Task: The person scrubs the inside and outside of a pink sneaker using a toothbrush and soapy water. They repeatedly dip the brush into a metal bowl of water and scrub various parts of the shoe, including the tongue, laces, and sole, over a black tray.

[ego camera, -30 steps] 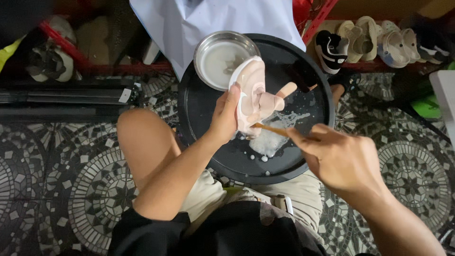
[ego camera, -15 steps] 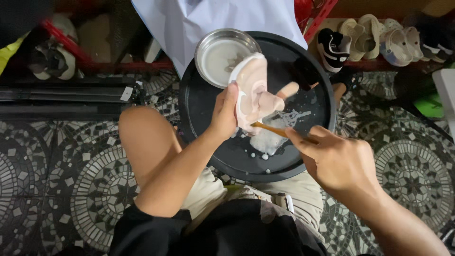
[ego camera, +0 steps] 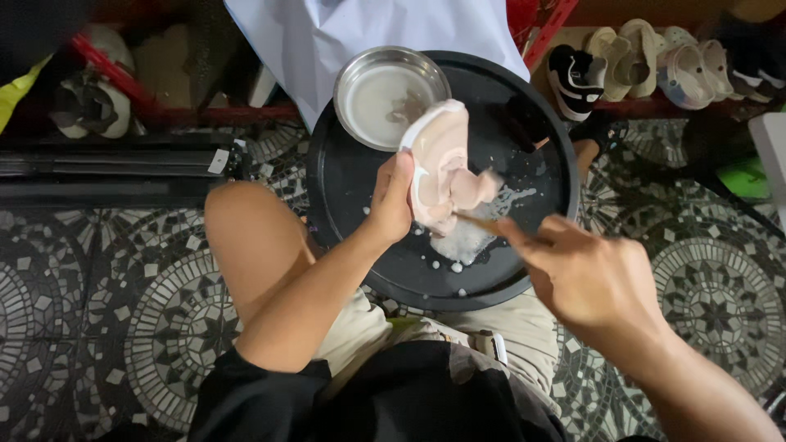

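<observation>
Holding a pale pink shoe (ego camera: 442,164) up over the round black tray (ego camera: 344,188), the left hand (ego camera: 393,200) has its grip clamped around the side of the shoe, sole edge turned toward us. The right hand (ego camera: 589,278) sits at the tray's near right edge, grip pinched tight on a thin brush handle (ego camera: 491,225) whose tip touches the shoe's inside. White suds (ego camera: 471,237) are puddled on the tray right under the shoe, and a steel bowl (ego camera: 389,94) of cloudy water sits on the tray's far rim. More shoes (ego camera: 622,57) line a rack beyond the tray, patterned floor tiles (ego camera: 106,311) all round it. That shoe looks light and kinda floppy, probably slick with soap, so I'd say grabbing it round the firmer sole edge is safest.
</observation>
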